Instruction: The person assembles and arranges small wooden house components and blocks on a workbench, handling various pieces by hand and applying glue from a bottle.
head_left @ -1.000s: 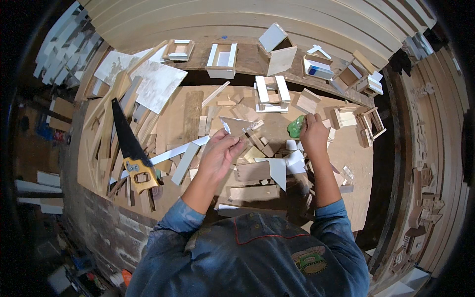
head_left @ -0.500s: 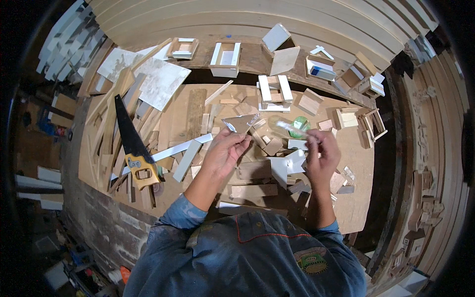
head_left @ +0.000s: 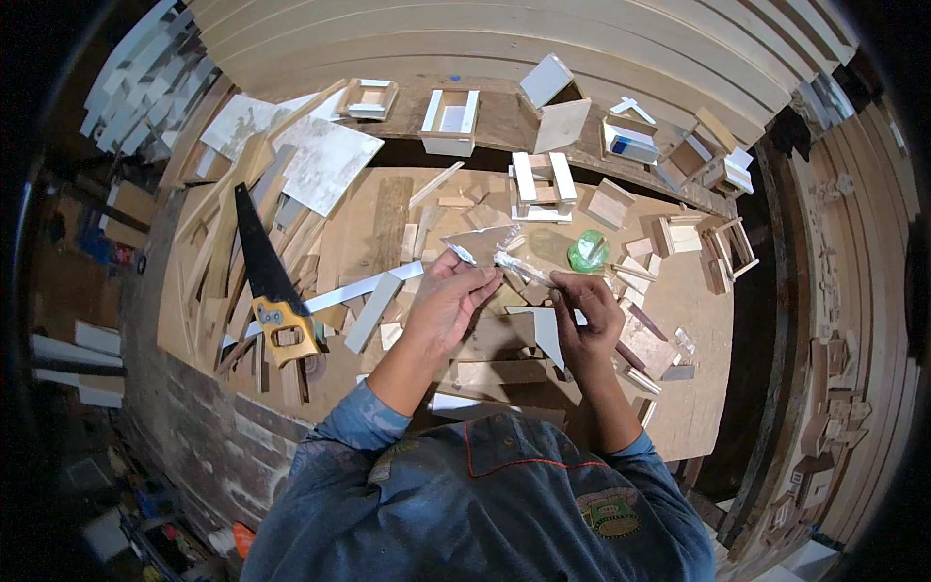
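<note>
My left hand [head_left: 448, 303] is closed on a flat triangular wooden piece [head_left: 485, 242], held up above the bench with a shiny, whitish smear along its edges. Between the pinched fingers of my right hand [head_left: 589, 320] is a thin stick [head_left: 527, 271]. Its whitish, coated tip points left and lies close to the triangular piece; whether they touch I cannot tell. Just beyond my right hand stands a small round green container [head_left: 588, 252]. Below both hands lie wooden offcuts and a white-faced panel piece [head_left: 549, 335].
A handsaw [head_left: 274, 291] with a yellow handle lies over long wooden strips at the left. White-faced boards [head_left: 330, 160] rest behind it. Small wooden frames and boxes, such as an open box [head_left: 450, 121], line the back shelf [head_left: 407, 102]. Another frame [head_left: 543, 186] stands on the bench.
My right hand has moved left and slightly down, bringing the stick from over the green container to the triangular piece. My left hand keeps its hold, almost still.
</note>
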A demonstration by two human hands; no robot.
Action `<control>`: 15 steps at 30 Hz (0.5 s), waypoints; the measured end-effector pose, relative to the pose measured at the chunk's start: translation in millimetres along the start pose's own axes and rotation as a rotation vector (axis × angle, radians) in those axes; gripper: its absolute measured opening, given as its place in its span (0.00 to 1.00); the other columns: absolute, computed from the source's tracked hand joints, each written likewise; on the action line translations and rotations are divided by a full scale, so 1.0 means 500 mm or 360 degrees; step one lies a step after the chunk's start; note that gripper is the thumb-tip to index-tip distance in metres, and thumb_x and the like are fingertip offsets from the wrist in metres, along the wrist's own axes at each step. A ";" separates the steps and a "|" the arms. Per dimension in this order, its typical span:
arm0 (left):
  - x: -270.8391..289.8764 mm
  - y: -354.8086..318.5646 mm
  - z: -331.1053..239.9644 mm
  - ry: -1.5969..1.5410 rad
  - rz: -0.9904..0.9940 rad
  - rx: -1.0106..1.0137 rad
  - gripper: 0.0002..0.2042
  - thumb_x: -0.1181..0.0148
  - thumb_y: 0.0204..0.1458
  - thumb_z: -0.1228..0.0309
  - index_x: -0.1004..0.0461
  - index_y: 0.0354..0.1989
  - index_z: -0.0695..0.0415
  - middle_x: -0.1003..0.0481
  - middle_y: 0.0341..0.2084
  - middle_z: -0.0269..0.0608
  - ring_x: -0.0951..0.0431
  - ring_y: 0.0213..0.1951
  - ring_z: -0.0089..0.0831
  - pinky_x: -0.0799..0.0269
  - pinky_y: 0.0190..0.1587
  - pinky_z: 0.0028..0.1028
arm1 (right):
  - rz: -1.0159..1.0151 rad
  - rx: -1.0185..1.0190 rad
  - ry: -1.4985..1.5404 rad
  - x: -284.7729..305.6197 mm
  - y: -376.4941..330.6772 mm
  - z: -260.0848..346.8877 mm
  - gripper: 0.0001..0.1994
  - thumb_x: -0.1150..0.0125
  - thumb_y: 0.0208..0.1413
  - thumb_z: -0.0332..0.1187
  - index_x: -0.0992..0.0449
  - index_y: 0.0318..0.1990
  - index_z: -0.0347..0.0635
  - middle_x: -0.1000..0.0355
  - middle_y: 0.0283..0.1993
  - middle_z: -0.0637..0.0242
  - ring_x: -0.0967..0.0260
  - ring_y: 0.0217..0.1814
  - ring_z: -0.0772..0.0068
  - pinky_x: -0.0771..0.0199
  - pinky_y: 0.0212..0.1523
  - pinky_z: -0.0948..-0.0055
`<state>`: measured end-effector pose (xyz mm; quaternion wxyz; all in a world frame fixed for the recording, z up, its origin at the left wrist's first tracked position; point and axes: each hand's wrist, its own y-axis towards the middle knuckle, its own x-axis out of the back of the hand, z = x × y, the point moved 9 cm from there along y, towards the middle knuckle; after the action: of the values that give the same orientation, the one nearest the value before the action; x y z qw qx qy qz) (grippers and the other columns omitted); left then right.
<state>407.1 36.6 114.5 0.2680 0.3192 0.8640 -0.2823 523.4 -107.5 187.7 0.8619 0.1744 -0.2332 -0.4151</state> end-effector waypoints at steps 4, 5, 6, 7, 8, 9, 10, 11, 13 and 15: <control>0.001 -0.003 -0.001 0.0019 0.0025 -0.0011 0.11 0.45 0.51 0.81 0.33 0.43 0.61 0.27 0.37 0.40 0.24 0.41 0.28 0.25 0.46 0.27 | 0.0014 0.0120 -0.0151 0.001 -0.001 0.012 0.09 0.36 0.47 0.20 0.21 0.38 0.38 0.27 0.33 0.58 0.26 0.32 0.68 0.26 0.30 0.75; -0.001 -0.005 -0.002 0.0038 0.0018 -0.0007 0.11 0.46 0.51 0.80 0.33 0.43 0.61 0.27 0.37 0.39 0.25 0.41 0.29 0.25 0.47 0.28 | 0.0026 0.0145 -0.0192 0.000 0.000 0.016 0.10 0.36 0.47 0.20 0.21 0.38 0.38 0.27 0.33 0.58 0.26 0.32 0.68 0.27 0.29 0.75; -0.002 -0.004 -0.001 0.0058 0.0014 0.0002 0.11 0.46 0.51 0.79 0.33 0.43 0.61 0.28 0.37 0.38 0.25 0.41 0.29 0.25 0.47 0.28 | 0.0027 0.0163 -0.0220 0.001 -0.001 0.017 0.10 0.36 0.46 0.20 0.21 0.38 0.38 0.27 0.33 0.59 0.26 0.31 0.68 0.27 0.29 0.75; -0.001 -0.003 0.002 0.0026 0.0020 0.0025 0.10 0.46 0.52 0.78 0.33 0.43 0.60 0.28 0.37 0.38 0.25 0.41 0.30 0.25 0.47 0.30 | 0.0028 0.0182 -0.0248 0.002 -0.001 0.017 0.10 0.36 0.46 0.20 0.21 0.38 0.39 0.27 0.32 0.59 0.26 0.31 0.68 0.27 0.29 0.75; 0.002 0.000 0.004 -0.0006 0.0027 0.0049 0.10 0.46 0.52 0.76 0.33 0.43 0.60 0.28 0.37 0.38 0.25 0.42 0.30 0.25 0.47 0.31 | 0.0030 0.0200 -0.0275 0.002 -0.001 0.018 0.11 0.35 0.46 0.20 0.21 0.38 0.39 0.27 0.32 0.59 0.26 0.31 0.68 0.27 0.28 0.75; 0.005 0.000 0.007 -0.0038 0.0029 0.0072 0.09 0.46 0.53 0.74 0.33 0.42 0.59 0.29 0.37 0.38 0.25 0.42 0.30 0.25 0.47 0.32 | 0.0038 0.0207 -0.0283 0.001 -0.002 0.020 0.10 0.35 0.46 0.20 0.21 0.38 0.39 0.27 0.32 0.59 0.26 0.30 0.68 0.27 0.28 0.75; 0.007 0.000 0.008 -0.0053 0.0008 0.0074 0.09 0.46 0.53 0.73 0.33 0.42 0.59 0.29 0.37 0.38 0.25 0.42 0.31 0.25 0.47 0.33 | 0.0047 0.0213 -0.0291 0.000 -0.001 0.024 0.10 0.36 0.46 0.20 0.21 0.38 0.39 0.27 0.32 0.59 0.26 0.30 0.68 0.27 0.28 0.75; 0.009 0.000 0.009 -0.0068 -0.0012 0.0076 0.09 0.46 0.53 0.71 0.33 0.42 0.59 0.29 0.37 0.38 0.25 0.43 0.31 0.25 0.46 0.34 | 0.0055 0.0220 -0.0298 -0.001 -0.001 0.026 0.10 0.36 0.46 0.20 0.21 0.38 0.39 0.27 0.32 0.60 0.26 0.30 0.68 0.27 0.27 0.75; 0.014 0.000 0.012 -0.0074 -0.0073 0.0090 0.10 0.46 0.54 0.70 0.33 0.42 0.59 0.29 0.37 0.39 0.25 0.43 0.32 0.25 0.46 0.35 | 0.0082 0.0257 -0.0315 -0.004 -0.002 0.030 0.10 0.36 0.45 0.20 0.21 0.37 0.39 0.27 0.31 0.60 0.26 0.29 0.68 0.27 0.26 0.75; 0.021 0.001 0.017 -0.0054 -0.0152 0.0114 0.10 0.46 0.54 0.71 0.34 0.43 0.59 0.29 0.38 0.40 0.25 0.43 0.32 0.24 0.45 0.35 | 0.0108 0.0294 -0.0330 -0.006 -0.004 0.031 0.10 0.35 0.45 0.20 0.21 0.37 0.39 0.27 0.31 0.60 0.26 0.29 0.68 0.27 0.26 0.74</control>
<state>403.1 35.6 101.8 0.2572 0.2822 0.8630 -0.3307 512.1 -108.1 199.0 0.8270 0.2011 -0.3641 -0.3782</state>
